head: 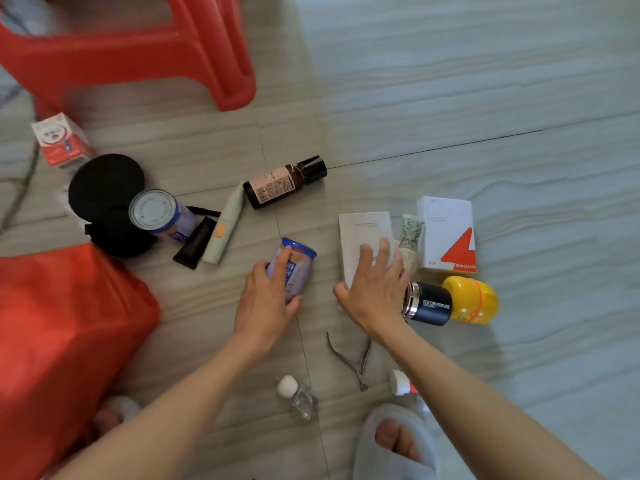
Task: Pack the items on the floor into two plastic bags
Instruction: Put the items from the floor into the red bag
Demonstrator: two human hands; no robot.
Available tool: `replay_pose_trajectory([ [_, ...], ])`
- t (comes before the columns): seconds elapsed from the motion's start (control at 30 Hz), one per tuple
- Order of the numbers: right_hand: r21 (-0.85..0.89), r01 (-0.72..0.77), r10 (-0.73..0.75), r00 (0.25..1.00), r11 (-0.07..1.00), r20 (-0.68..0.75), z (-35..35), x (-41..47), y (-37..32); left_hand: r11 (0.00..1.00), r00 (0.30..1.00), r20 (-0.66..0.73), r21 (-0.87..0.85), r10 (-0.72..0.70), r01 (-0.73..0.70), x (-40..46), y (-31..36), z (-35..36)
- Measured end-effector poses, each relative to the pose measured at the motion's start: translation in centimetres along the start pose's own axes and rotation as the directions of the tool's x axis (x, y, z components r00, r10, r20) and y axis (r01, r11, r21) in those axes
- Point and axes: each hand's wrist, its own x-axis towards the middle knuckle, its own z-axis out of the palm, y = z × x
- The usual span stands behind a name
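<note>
Purple-labelled and blue-rimmed, the can (292,268) lies on its side on the floor tiles (485,98), its long axis running away from me and slightly right, the rim at the far end. My left hand (266,299) grips it: fingers curled over the near left side of the body, thumb against the lower right. My right hand (375,285) rests on the white booklet (363,233) just to the right, fingers spread flat over its lower half, the thumb hooked at its near left corner.

I judge the move ahead turns on the red plastic bag (62,341), which sits low and left, well apart from the can but on the left hand's side, so that hand is the nearer one for carrying it over. I cannot see a bag mouth.

Around these lie a second can (157,213), a brown bottle (284,183), a dark blue jar (431,303), a yellow container (471,299) and cuticle nippers (349,358).
</note>
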Motion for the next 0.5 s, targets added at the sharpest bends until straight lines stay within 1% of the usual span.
replay_pose_trajectory([
  [0.1, -0.089, 0.078, -0.078, 0.997, 0.993, 0.007, 0.2, -0.1, 0.7, 0.992, 0.997, 0.051, -0.11, -0.054, 0.059, 0.4, -0.2, -0.2],
  [0.17, -0.067, 0.081, -0.082, 0.997, 0.994, -0.006, 0.3, -0.2, 0.9, 0.964, 0.99, 0.077, -0.231, -0.117, 0.131, 0.5, -0.2, -0.5],
  [0.2, -0.036, 0.073, -0.073, 0.997, 0.997, -0.013, 0.3, -0.2, 0.8, 0.933, 0.984, 0.092, -0.314, -0.152, 0.174, 0.6, -0.3, -0.7],
  [0.23, -0.007, 0.068, -0.069, 0.997, 0.998, -0.024, 0.2, -0.1, 0.7, 0.88, 0.975, 0.112, -0.421, -0.191, 0.22, 0.7, -0.2, -1.0],
  [0.3, 0.022, 0.069, -0.069, 0.997, 0.997, -0.041, -0.3, -0.3, 0.5, 0.695, 0.944, 0.177, -0.642, -0.277, 0.324, 1.0, 0.1, -1.9],
  [0.33, 0.029, 0.071, -0.07, 0.996, 0.997, -0.047, -0.7, -0.4, 0.4, 0.599, 0.926, 0.214, -0.712, -0.312, 0.367, 1.1, 0.2, -2.4],
  [0.37, 0.029, 0.075, -0.073, 0.996, 0.997, -0.056, -1.1, -0.6, 0.4, 0.53, 0.909, 0.252, -0.747, -0.334, 0.401, 1.2, 0.4, -3.0],
  [0.4, 0.017, 0.081, -0.08, 0.995, 0.997, -0.067, -1.6, -0.8, 0.4, 0.49, 0.896, 0.283, -0.759, -0.343, 0.428, 1.2, 0.6, -3.6],
  [0.43, -0.001, 0.088, -0.088, 0.993, 0.996, -0.083, -2.4, -1.1, 0.3, 0.471, 0.887, 0.305, -0.761, -0.346, 0.445, 1.0, 0.8, -4.3],
  [0.5, -0.016, 0.11, -0.111, 0.986, 0.994, -0.125, -4.6, -1.7, 0.4, 0.471, 0.878, 0.317, -0.751, -0.359, 0.464, 0.6, 1.5, -6.3],
])
